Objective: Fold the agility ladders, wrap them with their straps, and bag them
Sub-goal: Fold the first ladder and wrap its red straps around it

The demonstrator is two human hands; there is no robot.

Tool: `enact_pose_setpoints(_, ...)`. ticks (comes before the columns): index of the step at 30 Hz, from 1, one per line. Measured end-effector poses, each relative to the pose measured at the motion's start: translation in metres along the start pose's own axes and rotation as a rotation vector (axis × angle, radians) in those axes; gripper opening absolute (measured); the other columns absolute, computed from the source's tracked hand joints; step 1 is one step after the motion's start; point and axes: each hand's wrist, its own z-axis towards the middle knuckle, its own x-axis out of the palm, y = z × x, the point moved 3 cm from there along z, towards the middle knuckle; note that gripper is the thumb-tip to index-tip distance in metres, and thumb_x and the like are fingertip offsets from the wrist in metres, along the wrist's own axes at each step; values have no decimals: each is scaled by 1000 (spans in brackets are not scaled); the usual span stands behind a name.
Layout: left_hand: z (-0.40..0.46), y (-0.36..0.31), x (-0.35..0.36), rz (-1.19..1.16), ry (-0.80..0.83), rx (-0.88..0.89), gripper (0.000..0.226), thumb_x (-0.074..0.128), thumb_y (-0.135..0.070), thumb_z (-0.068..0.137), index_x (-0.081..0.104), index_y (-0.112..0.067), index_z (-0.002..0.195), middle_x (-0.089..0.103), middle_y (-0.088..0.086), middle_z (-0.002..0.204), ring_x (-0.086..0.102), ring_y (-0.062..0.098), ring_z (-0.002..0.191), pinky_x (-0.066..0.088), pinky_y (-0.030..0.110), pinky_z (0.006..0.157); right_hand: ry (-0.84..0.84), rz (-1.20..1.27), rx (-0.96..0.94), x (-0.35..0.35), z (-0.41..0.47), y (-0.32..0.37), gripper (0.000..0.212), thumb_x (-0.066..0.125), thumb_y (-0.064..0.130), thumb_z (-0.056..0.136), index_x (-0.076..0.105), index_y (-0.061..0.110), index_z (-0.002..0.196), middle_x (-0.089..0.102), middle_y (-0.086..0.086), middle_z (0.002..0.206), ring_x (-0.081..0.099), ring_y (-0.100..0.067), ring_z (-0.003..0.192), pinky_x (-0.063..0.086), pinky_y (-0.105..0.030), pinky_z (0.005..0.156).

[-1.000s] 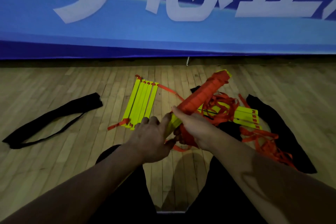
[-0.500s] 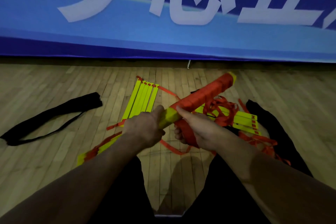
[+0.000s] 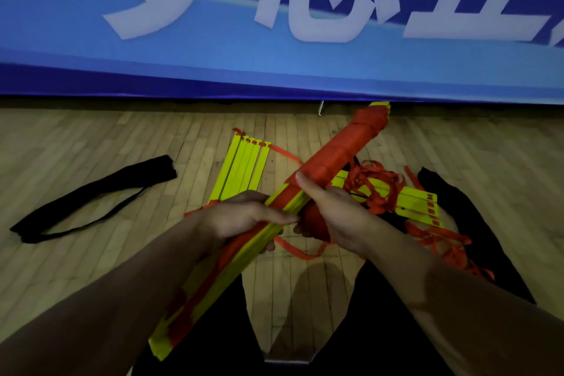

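Note:
I hold a folded bundle of yellow ladder rungs (image 3: 332, 159) slanted from lower left to upper right, its far half wrapped in red strap. My left hand (image 3: 241, 218) grips the bundle around its middle. My right hand (image 3: 329, 217) holds a bunched red strap (image 3: 314, 217) against the bundle, index finger laid on the wrapped part. A loose strap loop (image 3: 296, 250) hangs below. Flat on the floor lie a second stack of yellow rungs (image 3: 244, 168) and a third ladder (image 3: 409, 201) tangled in red strap (image 3: 375, 186).
A long black bag (image 3: 91, 195) with its sling lies on the wooden floor at the left. Another black bag (image 3: 476, 223) lies at the right under loose red strap (image 3: 442, 241). A blue banner (image 3: 274, 55) closes off the far side. My dark-clad legs frame the bottom.
The bundle has slid toward me through my left hand, so more yellow rung length shows at the lower left. My left hand has shifted its grip. My right hand keeps the strap against the bundle.

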Motion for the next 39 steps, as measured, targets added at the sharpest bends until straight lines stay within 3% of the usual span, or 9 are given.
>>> enact_pose_setpoints(5,13,-7,-5,925,-449,51,60,81,-39,76,47,-18,121,59,4,112,63,26,99,52,36,79,19,-8,144,5,-5,-2,73,52,67,88,65,-2,103,64,-15,68,63,-24,57,49,-27,53)
enact_pose_setpoints(9,7,5,25,1268,-391,180,74,68,-50,85,27,-21,138,39,6,131,60,30,107,50,39,78,-71,26,153,9,-4,-10,51,62,63,85,68,12,84,62,-8,60,58,-19,48,44,-24,47)
enact_pose_setpoints(11,4,5,23,1108,-271,234,70,64,-58,84,32,-25,137,43,5,129,58,27,108,51,36,83,-109,108,153,6,-5,-16,38,67,48,90,69,11,88,63,-7,63,58,-18,49,45,-25,47)
enact_pose_setpoints(15,4,4,0,291,-50,20,45,69,-45,87,47,-29,122,65,5,114,68,22,94,56,38,82,-37,228,37,6,-6,-15,29,64,35,94,69,6,93,69,-10,74,62,-15,52,47,-24,47)
enact_pose_setpoints(18,2,7,-1,2,89,-74,24,71,-30,87,68,-15,104,70,9,92,72,31,82,55,44,80,25,213,-61,8,-3,-9,30,68,38,84,71,10,94,75,-11,96,71,-21,76,56,-34,71)
enact_pose_setpoints(25,1,-3,-4,97,-164,35,9,69,-12,85,61,-10,85,60,12,77,60,22,56,49,29,55,21,71,76,-5,-4,-9,46,60,56,90,66,10,94,53,0,60,41,-9,45,36,-25,50)
enact_pose_setpoints(30,-8,-12,10,-294,50,-28,11,67,-21,68,61,-12,70,45,6,57,39,16,35,32,17,37,12,233,3,-14,-7,-27,19,55,16,99,67,9,86,50,0,57,39,-9,43,34,-23,43)
enact_pose_setpoints(34,-25,-24,30,-44,235,52,5,71,-16,66,69,-19,62,52,4,57,46,15,36,36,18,39,-183,-1,-81,-1,1,-17,42,49,-1,100,62,19,66,52,-2,64,51,-19,53,36,-26,52)
enact_pose_setpoints(39,-20,-27,12,217,-82,9,21,80,-17,70,66,-8,82,56,5,63,56,19,45,46,25,47,-180,-46,-55,-12,-6,-32,29,54,15,102,65,6,77,55,-5,57,44,-16,46,30,-26,47)
